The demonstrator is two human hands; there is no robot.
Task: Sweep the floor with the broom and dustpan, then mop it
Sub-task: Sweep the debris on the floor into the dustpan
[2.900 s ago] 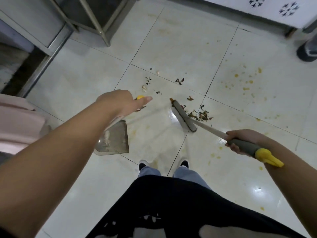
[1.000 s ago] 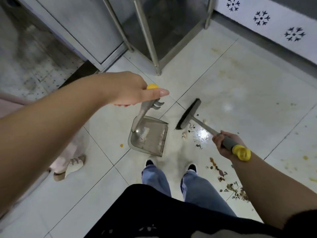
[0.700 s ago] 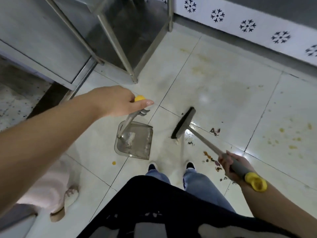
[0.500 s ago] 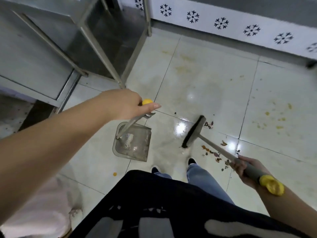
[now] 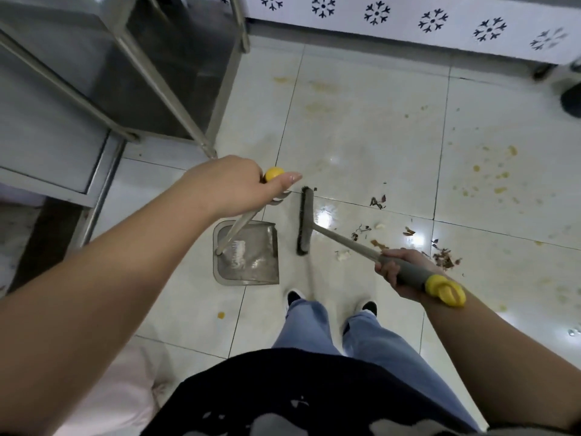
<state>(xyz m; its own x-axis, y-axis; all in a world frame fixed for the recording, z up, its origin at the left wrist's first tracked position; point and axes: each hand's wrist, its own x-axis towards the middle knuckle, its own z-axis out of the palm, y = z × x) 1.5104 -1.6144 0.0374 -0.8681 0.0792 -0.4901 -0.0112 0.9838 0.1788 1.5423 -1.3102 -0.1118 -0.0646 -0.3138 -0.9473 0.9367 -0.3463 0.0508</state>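
Observation:
My left hand [image 5: 234, 184] grips the yellow-capped top of the dustpan handle. The grey dustpan [image 5: 251, 256] rests on the pale tiled floor just ahead of my left shoe, its open side toward the broom, with a pale clump of rubbish inside. My right hand [image 5: 399, 272] holds the grey, yellow-ended grip of the broom. The broom head [image 5: 304, 220] stands on the floor right beside the dustpan's open side. Loose scraps and dry leaf bits [image 5: 443, 258] lie behind the broom head, to the right.
A steel table frame [image 5: 176, 99] with legs stands at the upper left. A white wall panel with black flower marks [image 5: 408, 23] runs along the top. Yellow stains [image 5: 493, 174] spot the tiles at right. A dark round object [image 5: 570, 99] sits at the right edge. Pink fabric [image 5: 119, 394] shows lower left.
The view has swung back and forth across the floor. The broom head has come in close beside the dustpan's open side, leaving the scraps trailing to its right.

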